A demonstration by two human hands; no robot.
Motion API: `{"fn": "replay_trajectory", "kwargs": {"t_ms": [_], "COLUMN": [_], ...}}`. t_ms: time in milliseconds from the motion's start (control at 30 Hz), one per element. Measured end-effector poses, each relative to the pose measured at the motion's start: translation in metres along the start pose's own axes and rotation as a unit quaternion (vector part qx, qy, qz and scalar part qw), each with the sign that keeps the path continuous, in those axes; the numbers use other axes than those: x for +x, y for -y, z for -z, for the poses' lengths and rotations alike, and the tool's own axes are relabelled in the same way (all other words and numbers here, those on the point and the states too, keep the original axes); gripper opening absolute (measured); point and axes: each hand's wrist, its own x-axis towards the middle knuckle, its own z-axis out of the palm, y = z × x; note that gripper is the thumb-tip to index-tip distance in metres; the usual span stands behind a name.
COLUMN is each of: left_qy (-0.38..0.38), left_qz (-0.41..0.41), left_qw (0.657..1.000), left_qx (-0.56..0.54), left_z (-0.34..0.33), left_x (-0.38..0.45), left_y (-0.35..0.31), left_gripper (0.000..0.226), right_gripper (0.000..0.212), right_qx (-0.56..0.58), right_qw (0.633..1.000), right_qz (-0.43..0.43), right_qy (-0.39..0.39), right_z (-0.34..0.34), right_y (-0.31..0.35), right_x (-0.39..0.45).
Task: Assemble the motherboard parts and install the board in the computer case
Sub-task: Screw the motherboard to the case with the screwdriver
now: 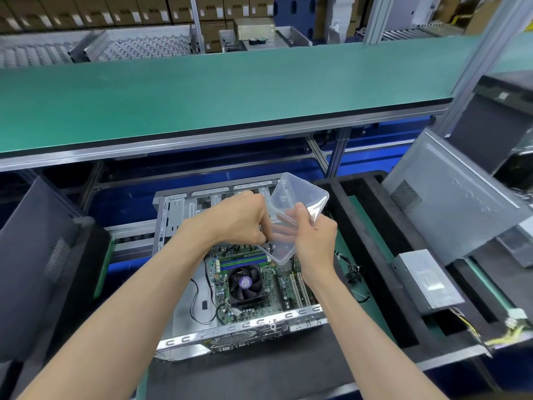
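Observation:
An open silver computer case (202, 339) lies flat in front of me on a black mat. Inside it sits the green motherboard (274, 290) with a black CPU cooler fan (245, 284) and blue and green memory slots. My right hand (314, 241) holds a clear plastic container (300, 197) tilted above the board. Small dark screws lie in its lower corner. My left hand (239, 220) is bunched at the container's lower edge, fingertips pinched together at the screws; whether it holds one is hidden.
A grey power supply (427, 281) with yellow wires lies to the right on black foam. A grey side panel (450, 197) leans at the right, another dark panel (34, 255) at the left. A green shelf (230, 90) spans overhead.

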Motion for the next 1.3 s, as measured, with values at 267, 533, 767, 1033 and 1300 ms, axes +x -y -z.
{"fn": "replay_trajectory", "kwargs": {"t_ms": [267, 533, 767, 1033, 1300], "left_qy": [-0.008, -0.03, -0.143, -0.136, 0.001], "left_qz": [-0.014, 0.013, 0.049, 0.058, -0.022], "left_qw": [1.0, 0.999, 0.821, 0.877, 0.999], "left_qx": [0.011, -0.043, -0.551, -0.458, -0.03], "left_z": [0.001, -0.009, -0.009, -0.009, -0.008], "left_x": [0.0, 0.003, -0.003, -0.007, 0.005], "left_y": [-0.002, -0.001, 0.013, 0.02, 0.003], "left_gripper": [0.01, 0.005, 0.015, 0.022, 0.021], "right_gripper": [0.031, 0.03, 0.031, 0.031, 0.03], "right_qx": [0.041, 0.053, 0.036, 0.029, 0.039], "right_qw": [0.999, 0.998, 0.999, 1.0, 0.999], "right_qz": [0.005, -0.012, -0.01, -0.007, -0.002], "right_qy": [0.003, -0.006, 0.0, -0.006, -0.005], "right_z": [0.004, 0.006, 0.008, 0.009, 0.006], "right_y": [0.005, 0.007, 0.01, 0.011, 0.011], "right_x": [-0.004, -0.005, -0.007, -0.009, -0.01]}}
